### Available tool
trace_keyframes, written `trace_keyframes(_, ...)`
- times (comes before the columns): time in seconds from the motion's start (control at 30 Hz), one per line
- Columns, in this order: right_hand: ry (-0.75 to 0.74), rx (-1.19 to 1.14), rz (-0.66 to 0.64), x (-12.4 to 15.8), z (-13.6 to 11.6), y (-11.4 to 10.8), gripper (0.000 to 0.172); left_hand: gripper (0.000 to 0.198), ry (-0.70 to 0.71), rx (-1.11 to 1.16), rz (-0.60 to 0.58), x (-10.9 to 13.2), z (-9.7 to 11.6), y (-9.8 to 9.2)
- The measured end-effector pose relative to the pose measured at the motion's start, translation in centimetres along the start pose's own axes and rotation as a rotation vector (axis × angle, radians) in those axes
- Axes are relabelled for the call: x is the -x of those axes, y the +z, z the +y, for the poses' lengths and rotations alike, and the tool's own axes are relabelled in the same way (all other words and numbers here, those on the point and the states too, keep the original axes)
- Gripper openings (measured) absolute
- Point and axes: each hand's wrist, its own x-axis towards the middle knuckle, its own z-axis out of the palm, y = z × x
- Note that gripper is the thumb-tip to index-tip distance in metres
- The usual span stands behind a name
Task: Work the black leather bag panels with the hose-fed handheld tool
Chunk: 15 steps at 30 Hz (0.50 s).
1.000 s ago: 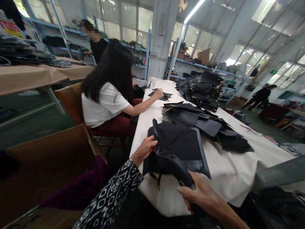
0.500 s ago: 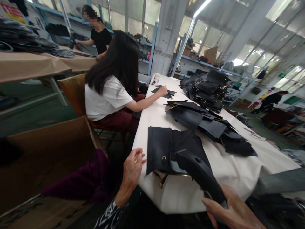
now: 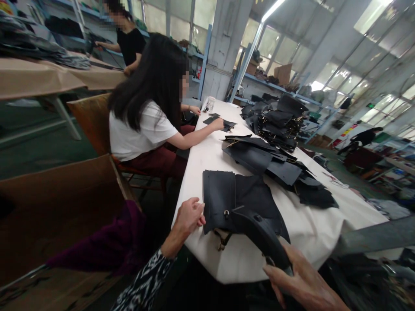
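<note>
On the table (image 3: 311,226), the black piece (image 3: 219,194) seems to be worked with the tool (image 3: 264,235), which is grasped by the right hand (image 3: 301,276), while the left hand (image 3: 186,221) is held empty, half-curled beside the piece, and for the next move steady guiding seems required.

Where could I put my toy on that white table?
Bare cloth shows right of the black piece, nearer than the long pile, and some between that piece and the seated person's forearm. It's crowded from the long pile to the tall pile.

the pale table (image 3: 240,263) bears a black piece (image 3: 218,194) and two piles (image 3: 275,162), seemingly of leather.
</note>
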Motion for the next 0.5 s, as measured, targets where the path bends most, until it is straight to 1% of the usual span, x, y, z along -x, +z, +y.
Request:
trace_keyframes(0.07,0.012,0.024,0.019,0.6,0.3,0.0,0.026,0.035,-0.055,0.079,-0.14,-0.7,0.8,0.7)
trace_keyframes(0.13,0.034,0.03,0.031,1.3,0.7,0.0,0.026,0.042,-0.129,0.111,-0.292,-1.1,1.4,1.7)
trace_keyframes(0.17,0.042,0.022,0.031,1.7,1.0,0.0,0.026,0.044,-0.169,0.123,-0.341,-1.2,1.6,2.3)
trace_keyframes(0.23,0.042,0.011,0.05,2.5,1.4,-0.2,0.026,0.045,-0.222,0.169,-0.388,-1.3,1.8,3.7)
trace_keyframes(0.3,0.041,0.044,0.114,3.3,1.9,-0.4,0.027,0.046,-0.238,0.216,-0.415,-1.3,1.8,5.2)
trace_keyframes(0.4,0.067,0.074,0.194,4.6,2.9,-0.9,0.033,0.034,-0.246,0.273,-0.443,-0.8,1.5,7.3)
trace_keyframes(0.5,0.095,0.012,0.229,6.1,4.3,-1.0,0.032,0.03,-0.251,0.436,-0.482,0.1,1.0,8.8)
